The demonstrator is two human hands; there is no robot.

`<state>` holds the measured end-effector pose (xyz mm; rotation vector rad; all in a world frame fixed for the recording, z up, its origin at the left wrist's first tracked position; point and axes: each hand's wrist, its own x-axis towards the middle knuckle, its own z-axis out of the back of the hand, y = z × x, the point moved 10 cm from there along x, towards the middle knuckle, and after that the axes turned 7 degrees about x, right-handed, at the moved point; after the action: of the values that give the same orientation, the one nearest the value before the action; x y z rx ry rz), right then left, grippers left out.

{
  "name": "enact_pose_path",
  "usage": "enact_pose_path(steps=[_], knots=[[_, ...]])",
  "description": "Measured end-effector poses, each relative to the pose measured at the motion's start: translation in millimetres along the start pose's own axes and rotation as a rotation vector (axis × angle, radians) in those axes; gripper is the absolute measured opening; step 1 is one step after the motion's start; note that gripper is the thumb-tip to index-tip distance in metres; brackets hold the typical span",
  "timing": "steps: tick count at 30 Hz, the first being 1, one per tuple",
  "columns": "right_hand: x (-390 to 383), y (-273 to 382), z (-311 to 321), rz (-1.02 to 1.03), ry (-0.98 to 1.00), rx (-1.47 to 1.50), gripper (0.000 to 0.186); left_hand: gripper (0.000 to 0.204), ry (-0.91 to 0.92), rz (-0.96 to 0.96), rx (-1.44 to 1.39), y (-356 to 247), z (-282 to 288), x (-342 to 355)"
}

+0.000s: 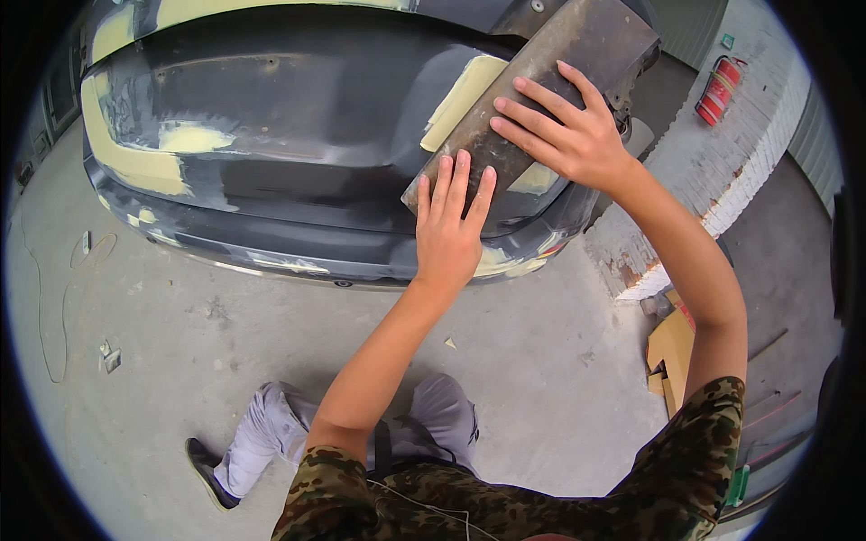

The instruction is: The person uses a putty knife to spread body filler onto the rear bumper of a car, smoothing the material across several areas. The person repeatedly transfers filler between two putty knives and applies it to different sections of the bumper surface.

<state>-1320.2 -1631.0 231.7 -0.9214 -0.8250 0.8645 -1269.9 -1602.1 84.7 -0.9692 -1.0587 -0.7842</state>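
Note:
A worn, grey-brown rectangular panel (pixel 600 41) lies slanted across the right rear of a dark car body (pixel 307 171). On its lower end my left hand (pixel 451 234) rests, fingers stretched out and slightly apart. Farther up the same panel, my right hand (pixel 577 135) lies with its fingers spread over the surface. Neither hand is closed around anything. Patches of cream-coloured filler (pixel 465 101) show on the car beside the panel, and more filler (pixel 194 138) covers parts of its left side. What lies directly under the panel is hidden.
To the right runs a low, whitish, rough-sided wall (pixel 749 126), with a red fire extinguisher (pixel 719 90) on it. Cardboard (pixel 672 343) leans near its close end. A thin cable (pixel 63 316) and small scraps (pixel 110 359) lie on the concrete floor at left.

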Motion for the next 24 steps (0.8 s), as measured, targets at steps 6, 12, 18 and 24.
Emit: enact_pose_path(steps=[6, 12, 18, 24], knots=[[0.2, -28.5, -37.0, -0.008, -0.066, 0.015, 0.027, 0.056, -0.046, 0.027, 0.036, 21.1, -36.7, 23.4], [4.4, -32.7, -58.5, -0.008, -0.054, 0.019, 0.028, 0.050, -0.069, 0.040, 0.074, 39.5, -47.6, 25.8], [-1.4, -38.9, -70.3, -0.030, -0.049, 0.020, 0.030, 0.051, -0.096, 0.061, 0.085, 45.5, -56.8, 29.1], [-13.2, -42.2, -78.3, -0.030, -0.050, 0.017, 0.030, 0.051, -0.100, 0.086, 0.097, 43.3, -68.1, 29.2]])
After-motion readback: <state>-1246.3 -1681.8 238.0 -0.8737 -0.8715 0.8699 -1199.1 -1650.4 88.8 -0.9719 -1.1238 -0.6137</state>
